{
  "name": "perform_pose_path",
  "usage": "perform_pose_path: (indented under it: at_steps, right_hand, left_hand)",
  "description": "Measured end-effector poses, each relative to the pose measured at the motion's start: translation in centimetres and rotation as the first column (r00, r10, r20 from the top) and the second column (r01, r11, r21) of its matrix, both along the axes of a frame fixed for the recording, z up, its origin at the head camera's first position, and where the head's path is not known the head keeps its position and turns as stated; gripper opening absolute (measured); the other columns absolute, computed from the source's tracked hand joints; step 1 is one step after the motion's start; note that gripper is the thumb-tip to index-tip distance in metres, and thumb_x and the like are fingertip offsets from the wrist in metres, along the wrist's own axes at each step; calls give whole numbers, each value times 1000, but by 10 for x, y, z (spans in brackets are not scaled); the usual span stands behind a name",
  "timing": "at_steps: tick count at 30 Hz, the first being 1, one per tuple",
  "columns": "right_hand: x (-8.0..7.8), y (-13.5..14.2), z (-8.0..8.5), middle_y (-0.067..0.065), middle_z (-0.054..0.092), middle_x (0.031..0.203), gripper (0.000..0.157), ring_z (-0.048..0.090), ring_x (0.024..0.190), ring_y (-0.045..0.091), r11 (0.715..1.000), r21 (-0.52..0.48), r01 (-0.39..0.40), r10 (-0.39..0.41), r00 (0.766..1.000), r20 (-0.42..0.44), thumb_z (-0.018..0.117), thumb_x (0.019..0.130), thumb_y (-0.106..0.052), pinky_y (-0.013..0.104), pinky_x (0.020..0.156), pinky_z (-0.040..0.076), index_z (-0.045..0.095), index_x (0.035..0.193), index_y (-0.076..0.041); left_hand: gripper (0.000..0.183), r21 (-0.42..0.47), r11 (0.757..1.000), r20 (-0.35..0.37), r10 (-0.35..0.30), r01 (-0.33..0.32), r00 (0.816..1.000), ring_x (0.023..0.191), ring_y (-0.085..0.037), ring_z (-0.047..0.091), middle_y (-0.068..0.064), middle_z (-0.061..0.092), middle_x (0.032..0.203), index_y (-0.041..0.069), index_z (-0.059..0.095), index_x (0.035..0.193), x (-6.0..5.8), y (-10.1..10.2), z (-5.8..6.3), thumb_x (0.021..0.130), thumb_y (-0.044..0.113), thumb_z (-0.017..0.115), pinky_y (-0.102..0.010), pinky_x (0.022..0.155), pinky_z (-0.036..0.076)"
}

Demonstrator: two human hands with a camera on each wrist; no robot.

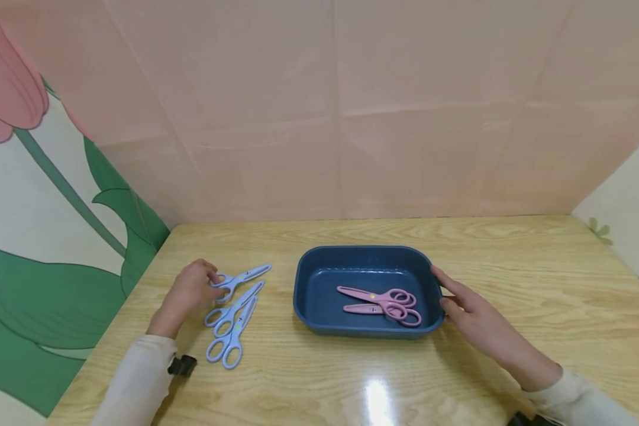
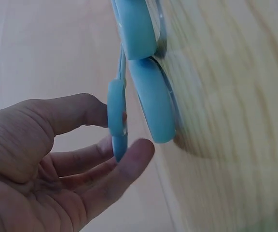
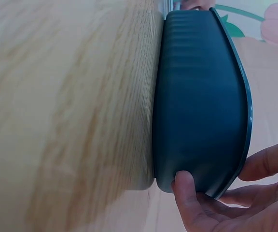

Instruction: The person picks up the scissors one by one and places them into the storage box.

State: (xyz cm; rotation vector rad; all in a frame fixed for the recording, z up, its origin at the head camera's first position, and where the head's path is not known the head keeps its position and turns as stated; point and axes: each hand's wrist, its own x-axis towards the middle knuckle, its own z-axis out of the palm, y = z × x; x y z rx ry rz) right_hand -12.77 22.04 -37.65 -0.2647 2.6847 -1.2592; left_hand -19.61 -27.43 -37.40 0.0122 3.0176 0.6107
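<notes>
At the far left stands a wall with a big painted tulip (image 1: 53, 299). Next to it, the left hand (image 1: 190, 290) comes from a pale sleeve (image 1: 138, 376) with a small black device (image 1: 182, 365) at the wrist. This hand is rather narrow: its fingers are bent around the handle of the upper blue scissors (image 1: 241, 278), whose blade points to the right and away from the person. In the left wrist view this handle seems to be a little above the table (image 1: 277, 378). Just below lie the middle blue scissors (image 1: 238, 305) and the lower blue scissors (image 1: 238, 327), close together on the wood, with handles toward the person.

In the centre is the dark blue tray (image 1: 362, 332), standing flat on the table. Inside it, toward its right half, are two pink scissors (image 1: 373, 296) — they partly overlap, blades to the left, handles to the right.

On the right, the right hand (image 1: 481, 325) is rather wide, with fingers extended, and touches the tray's right end — at the rim and on the outer wall.
</notes>
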Motion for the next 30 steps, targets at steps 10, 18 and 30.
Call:
perform_pose_path:
  at_steps: [10, 18, 30]
  right_hand:
    - [0, -1, 1, 32, 24, 159, 59, 57, 118, 34, 1000, 3, 0, 0, 1000, -9, 40, 106, -9, 30, 82, 57, 17, 160, -15]
    - [0, 0, 0, 33, 23, 159, 59, 57, 115, 33, 1000, -2, 1, -1, 1000, 3, 38, 106, -10, 28, 78, 55, 16, 160, -16]
    - [1, -1, 3, 33, 22, 159, 59, 57, 106, 30, 1000, -5, 8, -8, 1000, 13, 39, 106, -10, 26, 74, 53, 16, 161, -16]
  left_hand:
    - [22, 44, 996, -45, 83, -81, 995, 107, -40, 57, -25, 59, 118, -3, 72, 94, 1, 0, 1, 81, 14, 78, -53, 93, 49]
    - [33, 59, 994, -96, 100, -95, 990, 94, -34, 58, -27, 59, 119, -1, 71, 109, 0, 1, 1, 81, 14, 79, -49, 84, 50]
    - [20, 132, 991, -189, 55, -31, 980, 84, -29, 69, -21, 60, 117, 1, 75, 100, 3, 0, 2, 81, 8, 79, -39, 71, 57]
